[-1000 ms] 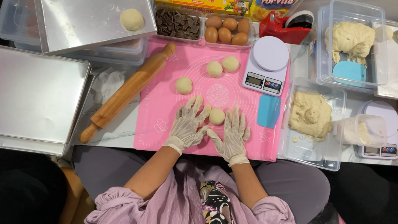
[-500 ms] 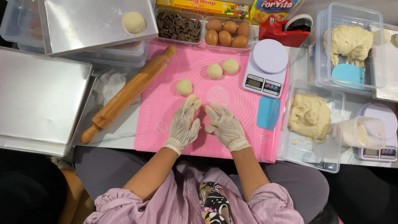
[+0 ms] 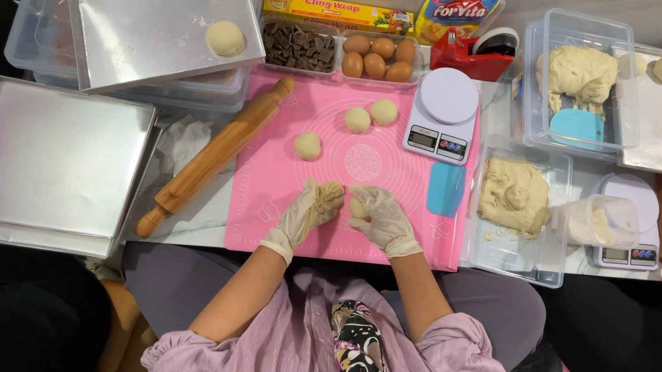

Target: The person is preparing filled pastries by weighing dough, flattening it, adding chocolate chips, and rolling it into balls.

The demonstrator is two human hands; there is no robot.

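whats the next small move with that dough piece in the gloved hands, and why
Probably close the hands and roll it round. The left hand and right hand hold a ragged dough piece just above the pink mat, while three dough balls on it already look smooth.

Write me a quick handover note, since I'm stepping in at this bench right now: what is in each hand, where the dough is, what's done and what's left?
Left hand and right hand, both gloved, together hold one dough piece over the pink mat.
Done: two dough balls on the tilted tray, three shaped balls on the mat.
Left: bulk dough in the clear tub; empty flat tray.
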